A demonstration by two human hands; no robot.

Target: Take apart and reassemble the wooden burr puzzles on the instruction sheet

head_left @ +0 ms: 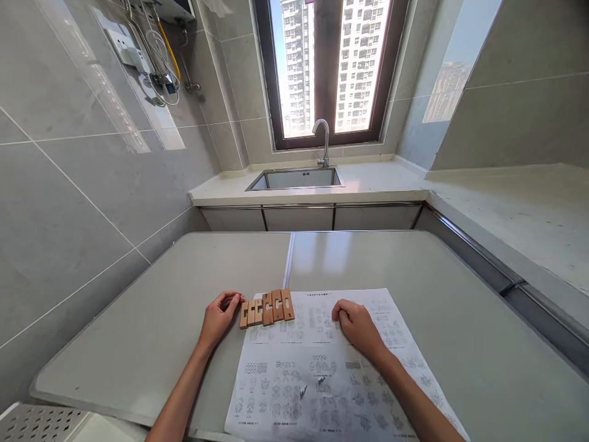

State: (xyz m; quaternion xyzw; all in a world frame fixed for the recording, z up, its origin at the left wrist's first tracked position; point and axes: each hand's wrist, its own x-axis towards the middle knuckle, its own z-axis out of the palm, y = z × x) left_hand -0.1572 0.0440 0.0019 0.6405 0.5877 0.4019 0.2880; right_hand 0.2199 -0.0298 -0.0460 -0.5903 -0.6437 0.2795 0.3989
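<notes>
Several brown wooden puzzle pieces (267, 309) with notches and slots cut in them lie side by side in a slanting row. They rest across the upper left edge of a large white printed sheet (276, 356) covered in small line diagrams. My left hand (223, 312) rests on the table just left of the row, fingers curled in, the fingertips close to the leftmost piece; whether they touch it I cannot tell. On the upper right part of the sheet lies my right hand (354, 324), its fingers folded under, with nothing visible in it.
The pale folding table (151, 331) has a seam down its middle. Beyond it stand a counter with a sink (299, 178) and a tap (326, 141) below a window. Another counter (519, 202) runs along the right. A white perforated basket (41, 423) sits at the lower left.
</notes>
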